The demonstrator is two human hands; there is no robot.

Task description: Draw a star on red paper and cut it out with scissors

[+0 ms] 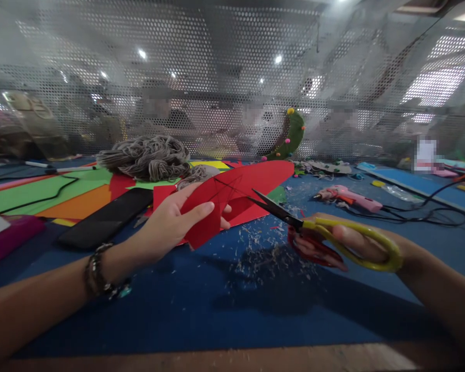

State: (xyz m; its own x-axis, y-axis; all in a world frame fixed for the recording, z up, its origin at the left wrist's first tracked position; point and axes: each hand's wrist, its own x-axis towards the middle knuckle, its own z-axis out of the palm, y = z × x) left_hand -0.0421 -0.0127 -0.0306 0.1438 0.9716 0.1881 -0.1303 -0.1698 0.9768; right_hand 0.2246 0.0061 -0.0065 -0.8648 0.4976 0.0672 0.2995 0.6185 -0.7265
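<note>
My left hand (174, 222) pinches a piece of red paper (256, 178) between thumb and fingers, holding it above the blue table. Dark lines of a star are drawn on this paper near my thumb. In my right hand (344, 243) is a pair of scissors (321, 230) with one yellow and one red handle. Their blades are parted, and the tips point left at the lower edge of the red paper. Whether the blades touch the paper, I cannot tell. Another red sheet lies on the table behind my left hand.
Small scraps litter the blue table (170, 315). Grey yarn (145, 155), green paper (89, 187), orange paper (75, 201) and a black phone-like slab (108, 219) lie left. A pink glue gun (356, 199) with its cord lies right. A green crescent with pompoms (294, 134) stands behind, before a perforated screen.
</note>
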